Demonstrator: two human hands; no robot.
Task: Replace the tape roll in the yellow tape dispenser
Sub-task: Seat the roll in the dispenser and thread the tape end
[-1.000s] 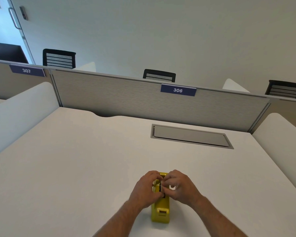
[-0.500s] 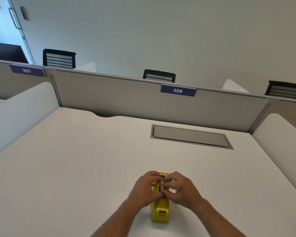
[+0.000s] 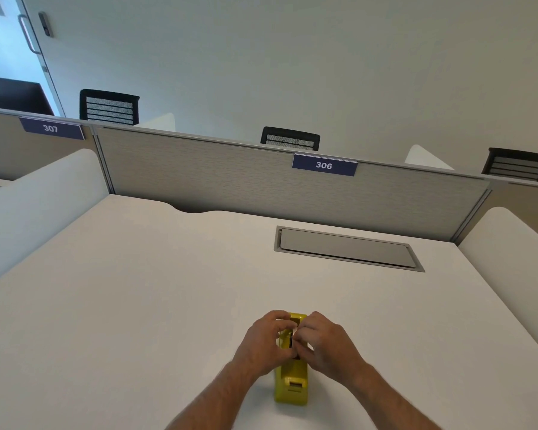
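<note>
The yellow tape dispenser stands on the white desk near its front edge, cutter end toward me. My left hand curls around the dispenser's left side at the roll well. My right hand closes in from the right, fingertips pinched over the well's middle. A dark sliver of the roll or its hub shows between the fingers; the rest of it is hidden by both hands.
A grey cable hatch is set into the desk behind the dispenser. A fabric partition with label 306 closes off the back, and white side screens flank the desk. Black chairs stand beyond the partition.
Both hands stay clamped over the roll well; the fingers have shifted only slightly. The dispenser has not moved.
</note>
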